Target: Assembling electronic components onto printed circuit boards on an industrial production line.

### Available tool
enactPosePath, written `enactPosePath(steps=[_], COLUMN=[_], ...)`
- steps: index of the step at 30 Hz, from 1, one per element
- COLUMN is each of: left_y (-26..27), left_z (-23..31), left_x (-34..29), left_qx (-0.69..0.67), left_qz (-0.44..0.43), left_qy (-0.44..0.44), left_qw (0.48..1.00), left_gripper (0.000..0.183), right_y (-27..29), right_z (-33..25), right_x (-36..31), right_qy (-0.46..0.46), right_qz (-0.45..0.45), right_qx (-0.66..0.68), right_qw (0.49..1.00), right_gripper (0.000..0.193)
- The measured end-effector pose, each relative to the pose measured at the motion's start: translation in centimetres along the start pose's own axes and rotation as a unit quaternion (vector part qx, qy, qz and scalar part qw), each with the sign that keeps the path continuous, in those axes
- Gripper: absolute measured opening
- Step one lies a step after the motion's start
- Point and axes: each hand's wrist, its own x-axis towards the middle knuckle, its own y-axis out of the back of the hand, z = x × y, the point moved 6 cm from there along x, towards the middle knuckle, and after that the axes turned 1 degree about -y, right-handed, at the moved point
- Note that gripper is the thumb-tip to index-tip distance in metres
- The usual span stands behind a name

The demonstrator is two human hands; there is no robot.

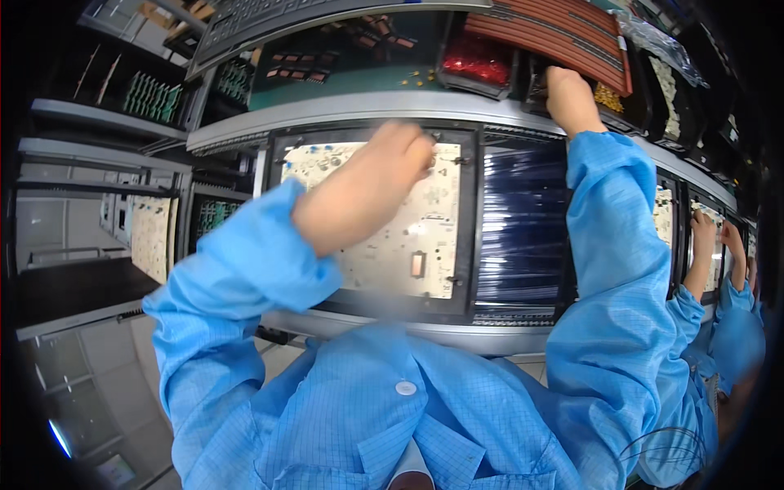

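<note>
A cream circuit board [400, 253] lies in a black frame [464, 245] in front of me. My left hand [367, 188] is over its upper part, slightly blurred, with the fingers curled together near the board's top right. Whatever they pinch is too small to make out. My right hand [572, 98] reaches into a dark parts bin [535, 86] at the back right, its fingertips hidden inside. Small blue parts [328, 149] stand at the board's upper left, and a copper-coloured part [418, 264] sits at its lower right.
A bin of red parts [478, 61] stands left of my right hand, with brown component tubes [555, 33] behind. Loose chips [302, 67] lie on the green mat [343, 90]. Dark conveyor rollers [523, 229] run right of the frame. Other people's hands [702, 233] work at the far right.
</note>
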Motion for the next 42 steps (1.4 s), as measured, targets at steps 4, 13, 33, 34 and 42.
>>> enactPosePath(steps=[4, 13, 33, 34, 42], left_y=[-2.3, -3.3, -3.4, -3.6, -4.1], left_z=[-2.1, -3.7, -4.8, -4.9, -4.8], left_x=[-7.1, -10.4, -1.2, -0.9, 0.2], left_qx=[0.0, 0.007, 0.004, 0.004, 0.035], left_qz=[-0.021, 0.01, 0.084, 0.082, 0.033], left_qy=[0.096, 0.13, 0.029, 0.028, 0.04], left_qw=[0.995, 0.991, 0.996, 0.996, 0.998], left_gripper=[0.021, 0.017, 0.013, 0.013, 0.017], right_y=[-1.0, 0.6, 6.3, 6.3, 6.1], right_z=[1.4, 1.3, -17.2, -17.1, -15.0], right_x=[-0.7, -1.3, -19.0, -19.0, -19.3], right_qy=[0.022, 0.016, 0.02, 0.008, -0.058], right_qz=[0.052, 0.092, -0.079, -0.064, 0.013], right_qx=[0.019, 0.121, 0.412, 0.425, 0.477], right_qw=[0.998, 0.988, 0.908, 0.903, 0.877], right_gripper=[0.009, 0.01, 0.019, 0.019, 0.018])
